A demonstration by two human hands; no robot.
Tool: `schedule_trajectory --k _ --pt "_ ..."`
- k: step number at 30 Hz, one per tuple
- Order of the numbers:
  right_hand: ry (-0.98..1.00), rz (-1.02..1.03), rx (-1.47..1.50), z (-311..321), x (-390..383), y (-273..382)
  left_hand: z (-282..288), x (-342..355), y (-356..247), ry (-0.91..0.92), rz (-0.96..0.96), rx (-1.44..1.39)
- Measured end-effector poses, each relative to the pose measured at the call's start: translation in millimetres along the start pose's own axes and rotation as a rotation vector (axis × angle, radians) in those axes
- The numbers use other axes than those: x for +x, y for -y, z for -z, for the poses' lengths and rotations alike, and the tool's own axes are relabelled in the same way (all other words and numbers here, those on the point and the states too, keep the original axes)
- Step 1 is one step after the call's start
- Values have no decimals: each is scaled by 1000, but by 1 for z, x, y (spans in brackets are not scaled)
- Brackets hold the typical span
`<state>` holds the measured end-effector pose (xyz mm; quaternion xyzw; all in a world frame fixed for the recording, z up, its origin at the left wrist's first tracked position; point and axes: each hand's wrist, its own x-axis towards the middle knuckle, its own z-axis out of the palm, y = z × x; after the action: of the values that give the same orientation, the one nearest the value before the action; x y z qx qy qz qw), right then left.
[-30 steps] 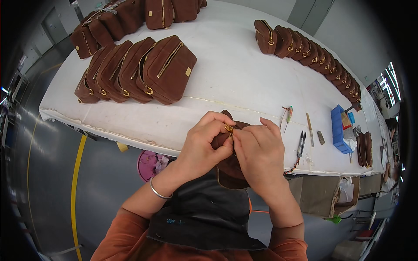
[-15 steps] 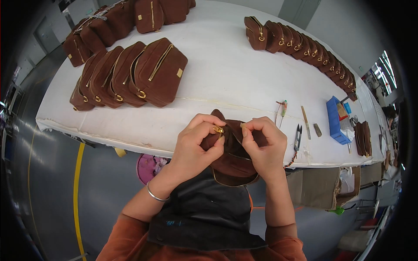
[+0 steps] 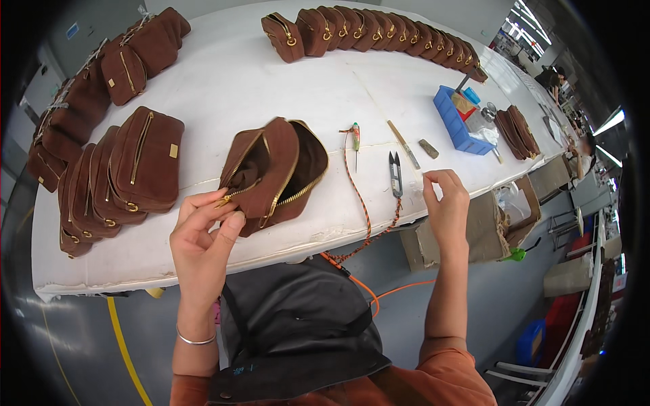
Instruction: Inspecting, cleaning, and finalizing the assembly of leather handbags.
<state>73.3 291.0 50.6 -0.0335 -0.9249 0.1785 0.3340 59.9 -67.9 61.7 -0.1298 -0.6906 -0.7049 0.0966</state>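
My left hand pinches the gold zipper pull at the near end of an open brown bag, which lies on the white table with its zipped openings spread. My right hand is raised off the bag near the table's front edge, fingers curled in toward the thumb; whether anything small is between them I cannot make out. Just left of it are black thread snips on a braided cord and a green-handled awl, also corded.
Brown bags stand grouped at left, back left and back. A stick, grey block, blue bin and flat brown pieces lie rightward. Cardboard boxes are below. A co-worker is far right.
The bag has moved left and opened wider, with my left hand still at its zipper pull. My right hand has let go of it and moved right. The view has swung rightward.
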Motion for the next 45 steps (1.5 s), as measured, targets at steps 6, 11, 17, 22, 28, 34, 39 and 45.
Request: schedule_trajectory --k 6,11,17,22,28,34,39,45 --pt "307 217 -326 -5 -17 -30 -11 29 -1 -16 -120 279" --pt "331 203 -279 4 -7 -13 -13 58 5 -83 -79 274" --pt "202 -43 421 6 -6 51 -8 63 -13 -240 112 -200" --pt "371 -78 904 -40 -3 118 3 40 -9 -120 264 -298" --pt "434 -78 1315 -81 -10 169 -5 17 -6 -67 269 -341" --pt "241 30 924 -70 0 174 -6 15 -13 -33 267 -397" --pt "181 129 797 -52 15 165 -14 12 -20 -215 32 -45" --pt "167 254 681 -41 24 153 -3 14 -25 -131 -388 546"
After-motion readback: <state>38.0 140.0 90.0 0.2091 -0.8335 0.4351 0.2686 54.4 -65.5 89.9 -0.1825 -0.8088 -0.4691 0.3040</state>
